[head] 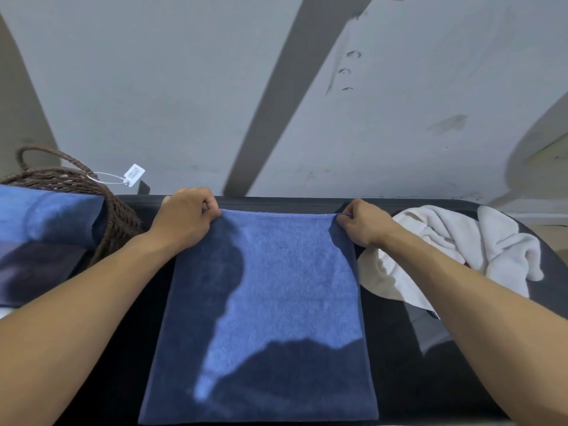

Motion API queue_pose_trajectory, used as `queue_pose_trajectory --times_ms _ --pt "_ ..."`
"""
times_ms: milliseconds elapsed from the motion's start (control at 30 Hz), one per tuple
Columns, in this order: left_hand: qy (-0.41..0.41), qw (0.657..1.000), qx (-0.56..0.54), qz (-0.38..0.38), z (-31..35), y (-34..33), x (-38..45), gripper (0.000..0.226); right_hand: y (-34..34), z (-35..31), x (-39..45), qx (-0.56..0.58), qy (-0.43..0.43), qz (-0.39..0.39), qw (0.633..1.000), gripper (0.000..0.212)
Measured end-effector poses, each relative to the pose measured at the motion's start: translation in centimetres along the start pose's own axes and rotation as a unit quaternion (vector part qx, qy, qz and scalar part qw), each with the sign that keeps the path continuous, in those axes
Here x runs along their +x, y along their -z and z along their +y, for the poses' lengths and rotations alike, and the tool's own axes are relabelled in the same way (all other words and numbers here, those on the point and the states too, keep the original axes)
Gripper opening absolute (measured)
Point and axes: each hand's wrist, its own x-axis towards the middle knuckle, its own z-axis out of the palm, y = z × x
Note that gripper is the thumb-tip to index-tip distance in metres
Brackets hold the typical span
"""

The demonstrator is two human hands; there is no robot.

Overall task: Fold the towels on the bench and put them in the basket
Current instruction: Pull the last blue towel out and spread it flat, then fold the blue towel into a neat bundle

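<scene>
Pinching: both hands hold the far edge of the blue towel (pixel 276 287), one at each far corner.
Left hand: the left hand (pixel 184 216) sits at the far left corner, knuckles up, fingers curled under with the thumb against them, the cloth nipped between.
Right hand: the right hand (pixel 361 222) sits at the far right corner, fingers bent and closed on the hem, a small loop of edge showing over the fingertips.
Blue towel: lies flat and smooth along the middle of the bench (pixel 396 348), its long sides running toward the camera, its far hem straight between the two hands and near the bench's back edge; shadows of the head and an arm fall across it.
Bench: dark, padded, running left to right against a pale wall (pixel 184 87).
Basket: a brown woven basket (pixel 120 216) stands on the left end of the bench, just beside the left forearm, with a looped handle and a white tag (pixel 134 175) on a thin ring hanging from it.
Basket contents: folded blue cloth (pixel 46 210) fills it and reaches its rim.
White towel: a white towel (pixel 445 250) lies crumpled on the right part of the bench, just beside the blue towel's right side and partly under the right forearm.
</scene>
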Motion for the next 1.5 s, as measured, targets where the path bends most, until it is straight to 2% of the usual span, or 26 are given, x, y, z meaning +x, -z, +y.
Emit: queue_pose_trajectory --times_ms 33,133,200,333,400,567,633,700,733,800,833,900,967,1067,1167,1233,1333,1467,1500 --pt "0.007 1.000 -0.005 0.007 0.0 -0.1 0.1 0.016 -0.3 -0.1 0.0 -0.004 -0.012 0.003 1.000 0.022" --pt "0.021 0.999 -0.039 0.019 -0.1 -0.2 0.2 0.011 -0.9 -0.1 0.2 0.004 -0.040 0.022 0.999 0.033" --pt "0.019 0.999 -0.049 0.005 -0.3 0.1 0.2 0.014 -1.0 0.0 0.3 0.032 -0.039 0.034 0.998 0.030" --pt "0.041 0.997 0.050 -0.047 -1.6 1.4 0.2 0.024 -0.6 0.2 0.0 0.037 -0.009 0.047 0.998 0.022" --pt "0.069 0.994 0.054 -0.066 -2.1 2.0 0.0 0.030 -0.1 0.1 -0.2 0.013 0.013 0.046 0.999 0.023" --pt "0.065 0.986 0.095 -0.120 -1.5 2.5 -0.1 0.029 1.6 0.3 -0.4 -0.038 0.072 -0.035 0.996 0.034" --pt "0.061 0.987 0.081 -0.124 -1.3 3.1 -0.1 0.029 2.0 0.3 -0.5 -0.067 0.093 -0.056 0.992 0.033" --pt "0.082 0.992 0.003 -0.100 -1.3 3.5 -0.1 0.026 2.2 0.2 -0.5 -0.051 0.105 -0.060 0.991 0.027" --pt "0.112 0.987 -0.081 -0.083 -1.3 3.7 -0.1 0.025 2.2 0.1 -0.5 -0.015 0.105 -0.067 0.992 0.025" --pt "0.184 0.943 -0.271 -0.053 -1.1 3.8 -0.1 0.023 2.1 0.0 -0.7 0.087 0.092 -0.093 0.988 0.027" --pt "0.209 0.922 -0.325 -0.037 -1.1 3.7 0.0 0.023 2.1 0.0 -0.8 0.143 0.079 -0.101 0.981 0.028" --pt "0.236 0.907 -0.349 0.001 -1.4 3.5 0.0 0.023 2.0 0.3 -0.9 0.244 0.051 -0.093 0.964 0.020" --pt "0.237 0.915 -0.324 0.027 -1.8 3.1 -0.2 0.022 1.9 0.7 -0.9 0.325 0.029 -0.089 0.941 0.008" --pt "0.210 0.947 -0.245 -0.001 -2.3 2.4 -0.4 0.017 1.5 1.4 -0.9 0.404 0.009 -0.095 0.910 0.017" --pt "0.174 0.977 -0.126 -0.007 -2.6 2.0 -0.3 0.014 0.4 1.8 -0.5 0.353 -0.010 -0.020 0.935 0.021" --pt "0.173 0.980 -0.095 0.011 -2.4 1.9 -0.1 0.016 -0.1 2.0 -0.1 0.313 -0.023 0.027 0.949 0.023" --pt "0.200 0.975 -0.093 0.034 -2.1 1.5 0.0 0.017 -0.5 2.0 0.3 0.325 -0.060 0.055 0.942 0.027" --pt "0.188 0.978 -0.068 0.052 -1.3 1.0 -0.7 0.015 -0.3 2.1 -0.2 0.384 -0.113 0.061 0.914 0.028" --pt "0.187 0.979 -0.067 0.053 -0.9 1.1 -1.1 0.017 -0.1 2.0 -0.6 0.367 -0.106 0.078 0.921 0.026"
